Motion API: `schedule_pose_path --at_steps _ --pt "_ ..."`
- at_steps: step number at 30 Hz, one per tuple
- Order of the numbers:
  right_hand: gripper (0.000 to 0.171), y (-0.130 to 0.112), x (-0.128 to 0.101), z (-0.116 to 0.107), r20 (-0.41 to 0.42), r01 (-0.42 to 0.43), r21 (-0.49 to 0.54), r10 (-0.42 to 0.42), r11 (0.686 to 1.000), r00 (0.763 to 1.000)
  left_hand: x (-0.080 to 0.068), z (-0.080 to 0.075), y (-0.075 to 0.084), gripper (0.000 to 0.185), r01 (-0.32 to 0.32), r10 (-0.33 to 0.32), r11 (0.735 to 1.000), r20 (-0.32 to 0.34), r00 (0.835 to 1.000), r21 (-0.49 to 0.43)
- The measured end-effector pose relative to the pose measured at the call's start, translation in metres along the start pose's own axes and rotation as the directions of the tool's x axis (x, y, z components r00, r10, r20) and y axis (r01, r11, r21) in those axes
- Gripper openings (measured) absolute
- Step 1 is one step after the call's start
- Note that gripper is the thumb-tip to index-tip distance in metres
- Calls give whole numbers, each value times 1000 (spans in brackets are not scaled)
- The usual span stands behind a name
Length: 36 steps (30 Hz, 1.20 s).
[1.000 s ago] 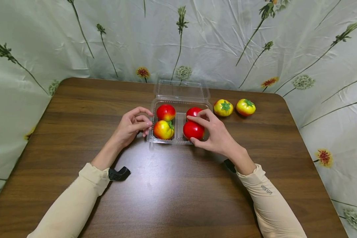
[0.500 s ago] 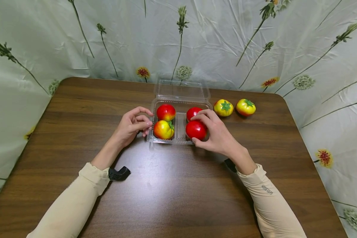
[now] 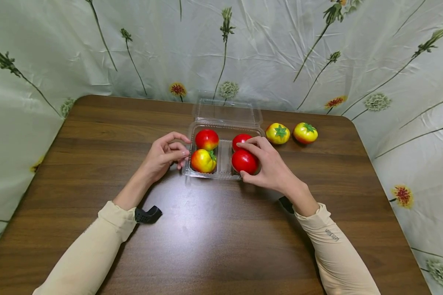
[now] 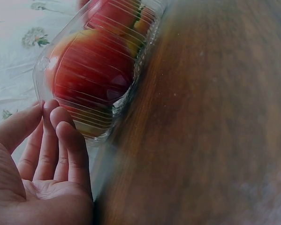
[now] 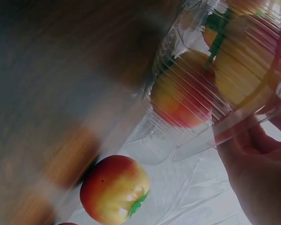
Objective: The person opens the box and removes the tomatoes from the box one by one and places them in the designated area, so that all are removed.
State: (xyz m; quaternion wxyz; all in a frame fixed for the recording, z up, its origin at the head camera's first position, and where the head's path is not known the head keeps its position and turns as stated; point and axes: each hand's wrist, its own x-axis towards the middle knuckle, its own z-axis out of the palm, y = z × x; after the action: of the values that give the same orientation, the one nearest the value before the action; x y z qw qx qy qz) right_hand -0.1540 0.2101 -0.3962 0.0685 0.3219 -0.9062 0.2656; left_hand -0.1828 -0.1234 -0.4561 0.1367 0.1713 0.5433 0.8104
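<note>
Sideways pressure could skid or tip the light, clear plastic box, because the right hand clasps a glossy, round red fruit in its near right corner, while the left hand, loosely bent, merely touches it, any pinch unclear.

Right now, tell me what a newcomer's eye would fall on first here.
Probably the glossy round red fruit gripped by the right hand, at the near right of the open clear plastic container. Next, likely the two yellow-topped round fruits with green star-shaped leaves, on the brown wooden table to the container's right, then the pale flower-printed cloth behind.
</note>
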Motion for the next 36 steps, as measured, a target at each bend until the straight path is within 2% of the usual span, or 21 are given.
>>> schedule_pose_path --at_steps 13,23,32,36 --pt "60 -1 2 -1 -64 9 56 -6 998 998 0 -1 0 27 3 -3 1000 1 1000 2" --pt "62 -1 2 -3 -132 19 46 -13 999 991 0 0 0 28 2 -2 1000 0 1000 -2" --pt "67 0 2 -4 -152 9 18 -6 1000 988 0 -1 0 28 -7 7 1000 10 1000 -8" --pt "63 1 2 -5 -154 9 10 -7 1000 988 0 0 0 28 -6 6 1000 9 1000 -3"
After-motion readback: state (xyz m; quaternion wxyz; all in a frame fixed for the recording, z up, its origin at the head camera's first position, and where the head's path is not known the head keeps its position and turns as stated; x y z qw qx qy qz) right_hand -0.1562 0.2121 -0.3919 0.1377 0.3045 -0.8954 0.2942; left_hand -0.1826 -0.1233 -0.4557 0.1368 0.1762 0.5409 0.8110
